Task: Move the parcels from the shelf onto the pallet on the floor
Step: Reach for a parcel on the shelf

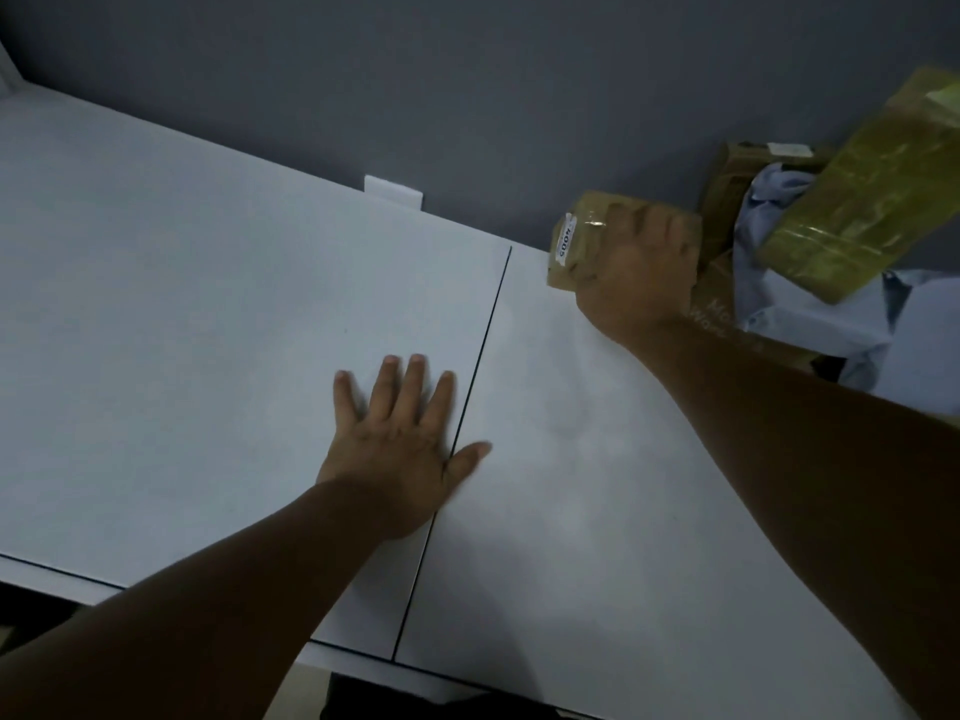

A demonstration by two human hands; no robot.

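Parcels (pixel 852 200) heaped at far right of shelf (pixel 208 304) | small brown parcel (pixel 576 252) gripped from above by right hand (pixel 639 283), fingers curled over it, judged ready for lifting | left hand (pixel 400 449) pressed flat on shelf, fingers straight, nothing held, likely bracing the reach | pallet unseen

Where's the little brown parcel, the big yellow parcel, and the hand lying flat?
Brown parcel (pixel 584 252), head view, taped face beside its label.
Yellow parcel (pixel 862 200), head view, middle of its taped side.
Left hand (pixel 400 454), head view, back of the hand.
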